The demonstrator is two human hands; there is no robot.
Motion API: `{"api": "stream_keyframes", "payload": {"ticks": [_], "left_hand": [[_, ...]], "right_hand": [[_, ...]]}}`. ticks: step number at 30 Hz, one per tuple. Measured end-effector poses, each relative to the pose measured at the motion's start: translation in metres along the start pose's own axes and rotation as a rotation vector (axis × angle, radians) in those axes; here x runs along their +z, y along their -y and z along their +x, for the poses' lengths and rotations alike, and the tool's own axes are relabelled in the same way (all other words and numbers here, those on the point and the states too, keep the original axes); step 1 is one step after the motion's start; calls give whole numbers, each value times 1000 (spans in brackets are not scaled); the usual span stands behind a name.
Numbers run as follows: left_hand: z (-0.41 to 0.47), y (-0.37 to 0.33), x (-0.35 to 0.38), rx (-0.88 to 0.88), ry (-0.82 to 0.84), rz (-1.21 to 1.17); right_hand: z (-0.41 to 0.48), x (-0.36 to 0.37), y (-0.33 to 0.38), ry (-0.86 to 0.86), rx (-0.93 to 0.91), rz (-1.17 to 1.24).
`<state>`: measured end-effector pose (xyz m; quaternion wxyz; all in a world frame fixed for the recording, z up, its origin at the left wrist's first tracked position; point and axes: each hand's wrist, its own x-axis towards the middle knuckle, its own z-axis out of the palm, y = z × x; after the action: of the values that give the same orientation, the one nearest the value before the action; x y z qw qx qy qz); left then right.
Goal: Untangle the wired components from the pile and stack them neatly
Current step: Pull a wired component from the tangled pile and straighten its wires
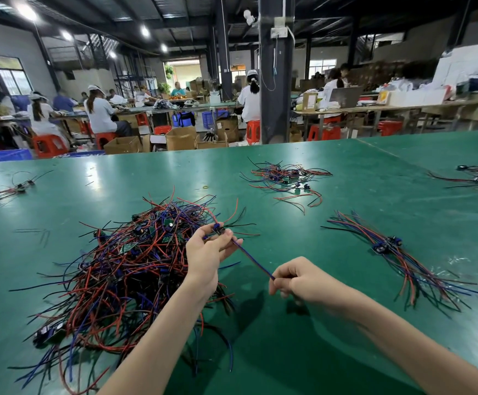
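On the green worktop (303, 352) the big tangled pile (123, 269) of red, blue and black wires sits near and to the left. It lies within easy reach of the left hand (205, 260), which is raised above the pile's right edge. That hand's curled fingers pinch one wired component (219, 230) by its small dark body. The grip there probably anchors the part while its wires are drawn out. The right hand (299, 280) is closed too, thumb against fingers, nipping the far end of the component's leads (253, 260). The leads run taut and straight between the two hands, which looks meant to line them up together before the piece is set down. To the right lies the stack (387, 248) of sorted pieces, bodies grouped and wires fanned the same way toward the near right. It is probably on that side so the right hand can lay each piece down without crossing the pile. A looser cluster (285, 178) sits farther off, past the middle of the worktop. Judging by the pile's size, most of the sorting is yet to do.
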<state>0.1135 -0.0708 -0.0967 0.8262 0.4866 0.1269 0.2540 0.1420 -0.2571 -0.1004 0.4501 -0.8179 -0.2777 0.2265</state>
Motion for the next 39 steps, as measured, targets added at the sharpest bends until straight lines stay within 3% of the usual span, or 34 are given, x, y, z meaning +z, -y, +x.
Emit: {"api": "stream_keyframes", "payload": {"ticks": [3,7,16,18,25,31,36,39], "left_hand": [[-3,-1,4,-18,21,-41],[-10,-3,13,-20,80,-62],[-16,-9,17,-38,100,-97],[-19,-7,21,-69,114,-106],[-38,20,33,-147,196,132],[-41,23,35,-179,252,170],[-40,22,35,-285,290,198],[-39,22,34,-314,304,198]], "right_hand": [[3,-5,-4,-52,85,23],[5,-9,-6,-97,72,-197],[-3,-43,-4,435,1,143],[-4,-49,-5,479,7,169],[3,-27,2,68,-55,367],[-1,-24,7,-35,-99,400],[-2,-62,10,-302,-54,403],[-6,-99,-2,-447,53,282]]}}
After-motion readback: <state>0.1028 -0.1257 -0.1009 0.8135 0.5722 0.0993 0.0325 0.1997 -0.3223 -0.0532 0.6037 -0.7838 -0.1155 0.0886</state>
